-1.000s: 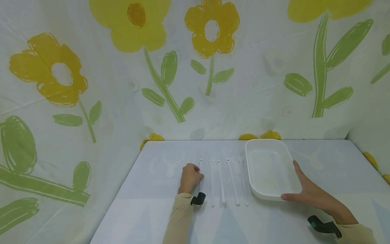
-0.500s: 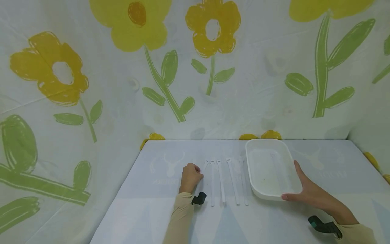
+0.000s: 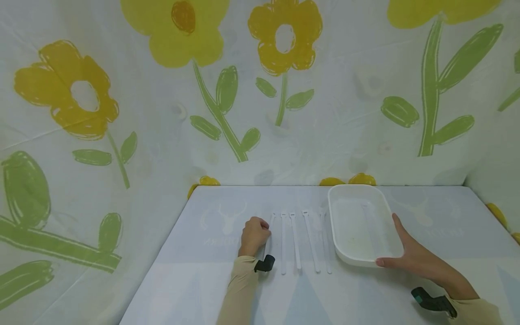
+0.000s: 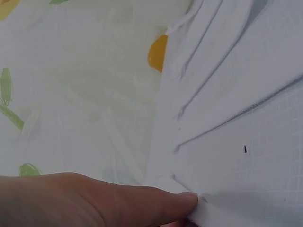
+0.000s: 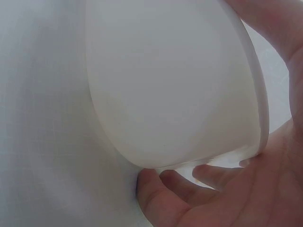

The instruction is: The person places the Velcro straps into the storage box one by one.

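Observation:
In the head view my left hand (image 3: 254, 235) pinches the leftmost of several slim white plastic sticks (image 3: 272, 220), each with a small slotted-looking head at its far end. Close up in the left wrist view, the thumb (image 4: 156, 203) lies along a pale stick, with the other fingers mostly hidden below. To the right, my right hand (image 3: 406, 250) grips a white rectangular tray (image 3: 339, 253) at its near right corner. The right wrist view has that hand's fingers (image 5: 161, 198) curled against the tray's outer side.
More white sticks (image 3: 295, 243) lie roughly parallel between the left hand and the tray. Another pale stick (image 3: 367, 221) lies inside the tray. The pale table (image 3: 195, 289) meets a flowered cloth backdrop (image 3: 341, 135) at its far edge.
The far end of the stick at my left hand has shifted right, towards its neighbour. The left hand has barely moved; the right hand and tray stay in place.

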The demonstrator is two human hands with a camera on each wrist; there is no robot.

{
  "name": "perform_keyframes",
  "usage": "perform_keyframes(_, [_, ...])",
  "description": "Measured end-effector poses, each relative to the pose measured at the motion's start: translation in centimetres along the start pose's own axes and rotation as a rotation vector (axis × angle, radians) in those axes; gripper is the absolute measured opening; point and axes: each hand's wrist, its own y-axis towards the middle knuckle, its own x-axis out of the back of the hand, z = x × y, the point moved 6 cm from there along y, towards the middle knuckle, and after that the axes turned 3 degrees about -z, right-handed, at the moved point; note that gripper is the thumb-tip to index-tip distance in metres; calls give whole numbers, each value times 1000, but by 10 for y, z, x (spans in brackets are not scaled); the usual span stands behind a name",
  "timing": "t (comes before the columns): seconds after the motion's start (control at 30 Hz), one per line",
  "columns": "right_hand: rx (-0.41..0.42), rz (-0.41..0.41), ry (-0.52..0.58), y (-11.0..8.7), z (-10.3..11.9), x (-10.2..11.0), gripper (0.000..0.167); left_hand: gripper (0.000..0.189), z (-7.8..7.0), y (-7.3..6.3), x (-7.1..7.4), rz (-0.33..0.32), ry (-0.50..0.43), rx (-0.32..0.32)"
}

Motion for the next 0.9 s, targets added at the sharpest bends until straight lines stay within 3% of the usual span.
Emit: perform_keyframes(0.9, [9,1,2,2,-3,0,141,18,8,10,6,65,-142,-12])
